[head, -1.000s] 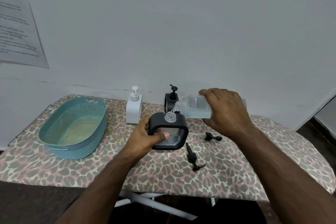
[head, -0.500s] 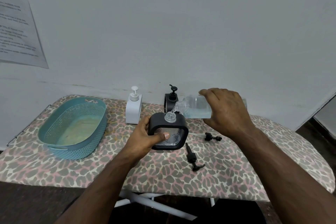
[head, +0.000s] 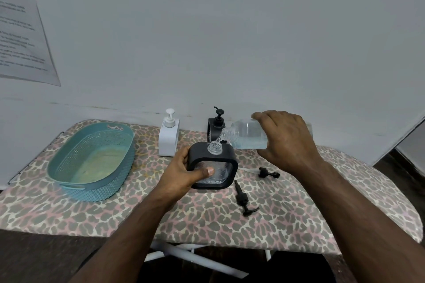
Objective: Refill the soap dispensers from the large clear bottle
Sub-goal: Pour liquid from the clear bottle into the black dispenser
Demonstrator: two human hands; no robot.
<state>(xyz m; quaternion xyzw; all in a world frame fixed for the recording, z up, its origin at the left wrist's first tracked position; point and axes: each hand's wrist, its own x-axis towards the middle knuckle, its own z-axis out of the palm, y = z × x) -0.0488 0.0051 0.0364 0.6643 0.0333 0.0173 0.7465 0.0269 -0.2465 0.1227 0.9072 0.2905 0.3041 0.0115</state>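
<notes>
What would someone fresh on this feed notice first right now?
First, the pour at centre: the right hand tips the large clear bottle so a thin stream falls into the open neck of the black-framed dispenser, which the left hand grips. Next, the teal basket on the left of the leopard-print board. Two black pump heads lie loose to the right of the dispenser.

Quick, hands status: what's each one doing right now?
Left hand: grips the black dispenser, thumb across its clear front.
Right hand: grips the tilted clear bottle, pouring into the dispenser's neck.
</notes>
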